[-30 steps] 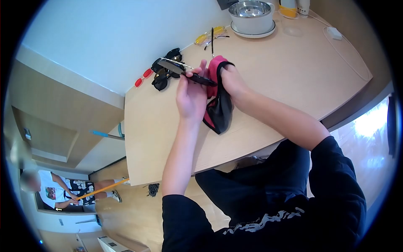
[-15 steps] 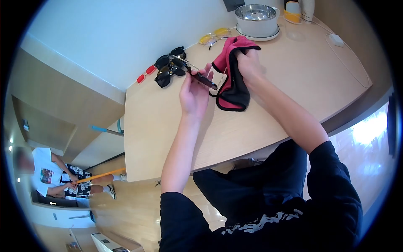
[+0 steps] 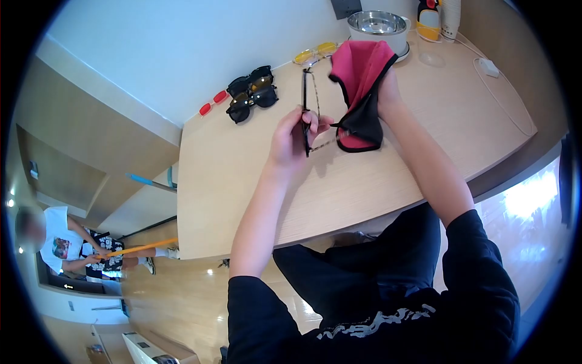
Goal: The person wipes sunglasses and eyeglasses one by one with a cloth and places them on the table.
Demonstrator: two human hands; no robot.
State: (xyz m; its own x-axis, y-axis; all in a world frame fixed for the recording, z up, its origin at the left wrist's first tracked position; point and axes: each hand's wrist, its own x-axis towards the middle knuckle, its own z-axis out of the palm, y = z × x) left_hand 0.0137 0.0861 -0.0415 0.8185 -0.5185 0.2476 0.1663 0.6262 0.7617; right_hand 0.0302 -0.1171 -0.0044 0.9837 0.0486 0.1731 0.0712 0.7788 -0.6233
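My left hand (image 3: 287, 138) pinches a pair of sunglasses (image 3: 305, 91) at the middle of the frame. The glasses are seen edge-on above the table, with patterned temples pointing right. In my right hand (image 3: 388, 97) is a pink cloth with black trim and a dark side (image 3: 364, 64), bunched and partly folded open. Part of the right hand's fingers is hidden behind the cloth. The lower temple tip reaches close to the cloth's lower part; I cannot tell whether they touch.
Along the wall lie red glasses (image 3: 213, 103), stacked dark sunglasses (image 3: 252, 97) and yellow-lensed glasses (image 3: 316, 53). A white pot with a metal inside (image 3: 379, 30), paper cups (image 3: 450, 21) and a white cable plug (image 3: 488, 68) stand toward the back right. At left, another person (image 3: 63, 242) holds an orange pole.
The sunglasses have turned from lying tilted to upright and edge-on in my left hand. My right hand has shifted slightly right, and the cloth's pink inside is spread wider.
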